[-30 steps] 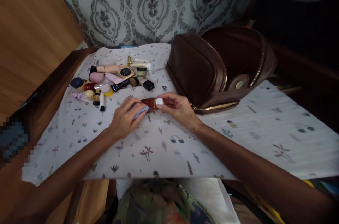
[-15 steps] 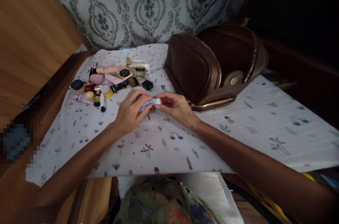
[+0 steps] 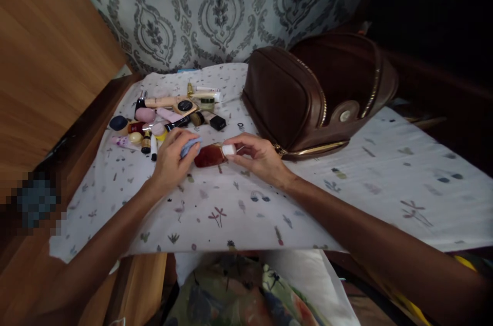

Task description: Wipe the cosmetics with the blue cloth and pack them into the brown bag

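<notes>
A small bottle of reddish-brown liquid with a white cap lies on its side or is held low over the patterned cloth. My right hand pinches it by the cap between thumb and fingers. Just left of the bottle, my left hand grips a folded light-blue cloth, mostly hidden by the fingers. A gap shows between the blue cloth and most of the bottle.
Several cosmetics, among them a pink sponge and a black-capped bottle, are grouped at back left. A brown leather bag with its zip undone stands at back right. White printed fabric covers the table.
My left hand has drawn left with the blue cloth, uncovering the bottle's reddish-brown body. My right hand stays at the white cap. The view has shifted slightly.
</notes>
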Action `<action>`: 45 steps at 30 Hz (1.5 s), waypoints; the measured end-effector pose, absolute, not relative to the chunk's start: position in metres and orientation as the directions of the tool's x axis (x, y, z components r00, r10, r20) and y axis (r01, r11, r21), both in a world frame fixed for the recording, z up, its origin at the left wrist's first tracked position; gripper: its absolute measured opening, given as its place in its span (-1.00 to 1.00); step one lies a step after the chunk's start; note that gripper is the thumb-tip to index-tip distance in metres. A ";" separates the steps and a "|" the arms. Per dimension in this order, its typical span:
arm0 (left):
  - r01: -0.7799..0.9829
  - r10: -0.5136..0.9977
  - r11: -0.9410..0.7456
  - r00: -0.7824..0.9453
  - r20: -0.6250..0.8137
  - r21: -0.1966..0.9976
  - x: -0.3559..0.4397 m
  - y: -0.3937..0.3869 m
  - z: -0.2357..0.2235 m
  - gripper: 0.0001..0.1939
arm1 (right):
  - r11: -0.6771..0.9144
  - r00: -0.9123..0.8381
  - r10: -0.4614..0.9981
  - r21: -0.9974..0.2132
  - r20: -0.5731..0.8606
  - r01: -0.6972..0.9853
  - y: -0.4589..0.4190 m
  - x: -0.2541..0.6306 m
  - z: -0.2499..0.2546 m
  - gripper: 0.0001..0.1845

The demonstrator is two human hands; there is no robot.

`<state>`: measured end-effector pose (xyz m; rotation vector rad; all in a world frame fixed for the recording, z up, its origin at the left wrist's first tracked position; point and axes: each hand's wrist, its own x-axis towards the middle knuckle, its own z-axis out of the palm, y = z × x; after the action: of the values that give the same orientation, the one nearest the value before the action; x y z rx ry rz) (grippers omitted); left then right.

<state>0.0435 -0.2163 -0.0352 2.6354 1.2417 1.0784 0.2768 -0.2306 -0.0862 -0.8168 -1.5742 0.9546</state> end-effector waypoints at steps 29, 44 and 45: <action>0.574 0.685 -0.726 0.555 0.471 0.379 0.057 -0.231 -0.032 -0.75 | 0.419 -0.270 0.871 -0.907 0.411 -0.027 -0.235 0.275 -0.083 -0.70; 0.652 0.749 -0.655 0.490 0.446 0.383 0.043 -0.260 -0.062 -0.76 | 0.041 -0.214 0.974 -0.991 0.068 -0.131 -0.239 0.260 -0.087 -0.53; 0.645 0.743 -0.661 0.492 0.453 0.383 0.047 -0.260 -0.062 -0.76 | 0.040 -0.236 0.969 -0.987 0.077 -0.158 -0.240 0.258 -0.087 -0.51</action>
<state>0.0465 -0.2600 -0.0621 2.5708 1.2066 0.9011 0.2584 -0.2399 -0.0867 -0.9271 -1.2944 1.4075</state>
